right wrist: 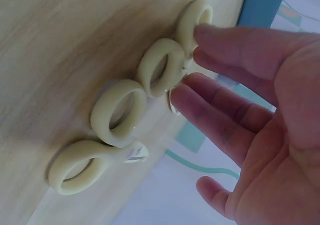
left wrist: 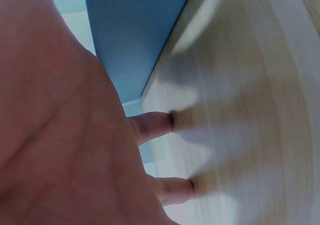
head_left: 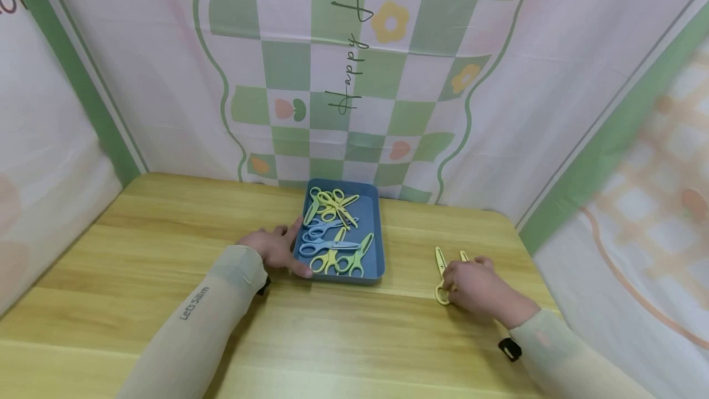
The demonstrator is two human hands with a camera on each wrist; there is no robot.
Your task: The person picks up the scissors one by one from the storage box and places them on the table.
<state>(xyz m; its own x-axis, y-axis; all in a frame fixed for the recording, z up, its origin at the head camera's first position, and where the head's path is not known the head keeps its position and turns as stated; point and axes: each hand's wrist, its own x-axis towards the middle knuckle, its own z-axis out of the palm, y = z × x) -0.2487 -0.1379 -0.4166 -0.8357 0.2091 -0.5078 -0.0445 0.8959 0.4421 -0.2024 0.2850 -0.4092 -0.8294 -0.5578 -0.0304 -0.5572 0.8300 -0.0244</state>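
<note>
A blue-grey tray (head_left: 367, 202) holds several yellow, green and blue scissors (head_left: 332, 246). My left hand (head_left: 275, 247) is against the tray's left side, fingers along the wall and thumb by the near left corner. In the left wrist view the palm stands beside the tray wall (left wrist: 135, 35), with two fingertips (left wrist: 159, 125) at the tabletop. Two yellow scissors (head_left: 441, 266) lie to the right of the tray, one mostly hidden under my right hand (head_left: 476, 285). In the right wrist view its thumb and fingers reach fairly straight to the handle loop (right wrist: 161, 67) of the pair nearer the tray.
The wooden table (head_left: 343, 337) runs up to a printed curtain (head_left: 354, 66) right behind the tray. More fabric (head_left: 620, 214) hangs beyond the table's right edge. A black wrist strap (head_left: 509, 348) sits at the right sleeve.
</note>
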